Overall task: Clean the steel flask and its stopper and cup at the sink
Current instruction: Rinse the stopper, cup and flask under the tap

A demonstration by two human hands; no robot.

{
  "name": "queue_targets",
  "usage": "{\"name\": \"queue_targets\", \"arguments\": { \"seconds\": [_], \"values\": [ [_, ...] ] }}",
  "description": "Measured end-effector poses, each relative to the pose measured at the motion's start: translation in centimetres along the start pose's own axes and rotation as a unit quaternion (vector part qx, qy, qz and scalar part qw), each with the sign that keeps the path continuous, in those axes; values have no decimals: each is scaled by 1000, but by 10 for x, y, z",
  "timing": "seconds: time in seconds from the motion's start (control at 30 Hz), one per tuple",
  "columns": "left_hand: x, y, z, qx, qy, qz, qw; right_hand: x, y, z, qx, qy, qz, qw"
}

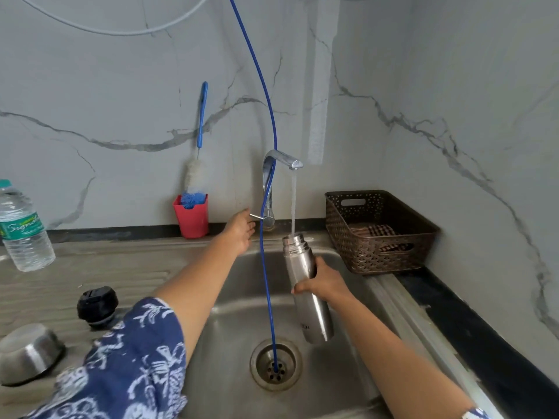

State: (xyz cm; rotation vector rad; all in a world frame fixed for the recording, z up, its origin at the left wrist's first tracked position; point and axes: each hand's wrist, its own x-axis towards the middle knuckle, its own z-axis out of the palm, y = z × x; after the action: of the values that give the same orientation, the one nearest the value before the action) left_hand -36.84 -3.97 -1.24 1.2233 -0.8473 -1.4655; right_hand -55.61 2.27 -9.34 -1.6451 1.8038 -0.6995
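My right hand [323, 281] grips the steel flask [311, 309] around its upper body and holds it almost upright over the sink [230, 297]. The flask's open mouth sits under the stream of water falling from the tap [282, 160]. My left hand [240, 229] reaches to the tap's lever [257, 217] and its fingers touch it. The black stopper [97, 306] stands on the drainboard at the left. In front of it the steel cup [28, 352] lies upside down.
A blue hose [267, 267] hangs down into the sink's drain [276, 364]. A red holder [192, 219] with a bottle brush [195, 176] stands behind the sink. A plastic water bottle [22, 231] is at far left, a brown basket [381, 252] with cloth at right.
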Motion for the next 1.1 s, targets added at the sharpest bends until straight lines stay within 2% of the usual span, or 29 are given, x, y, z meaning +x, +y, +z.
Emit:
{"name": "queue_targets", "arguments": {
  "seconds": [0.17,0.33,0.43,0.5,0.57,0.63,0.73,0.83,0.9,0.97,1.03,1.1],
  "values": [
    [14,-7,14,-43,39,3,998,3,8,2,-19,-16,6,1000],
    [13,-4,22,54,40,50,996,6,7,0,-3,-8,2,1000],
    [18,3,28,178,22,86,980,8,9,0,9,-9,5,1000],
    [18,5,31,314,21,116,942,9,10,-1,11,-9,6,1000],
    [18,3,32,451,33,142,881,8,9,-2,4,-2,3,1000],
    [16,2,29,532,19,148,833,7,7,-4,-7,6,-2,1000],
    [1,1,17,527,-2,151,836,0,0,-6,-23,11,-18,1000],
    [-24,-13,-10,533,64,178,825,-10,-9,-10,-16,14,-45,999],
    [-39,-30,-42,602,80,109,787,-16,-18,-12,1,16,-66,998],
    [-58,-45,-71,681,104,36,724,-23,-28,-13,7,21,-83,996],
    [-81,-53,-95,725,154,23,671,-31,-39,-11,-3,21,-105,994],
    [-98,-57,-113,743,182,18,644,-41,-49,-8,-13,23,-125,992]
  ]
}}
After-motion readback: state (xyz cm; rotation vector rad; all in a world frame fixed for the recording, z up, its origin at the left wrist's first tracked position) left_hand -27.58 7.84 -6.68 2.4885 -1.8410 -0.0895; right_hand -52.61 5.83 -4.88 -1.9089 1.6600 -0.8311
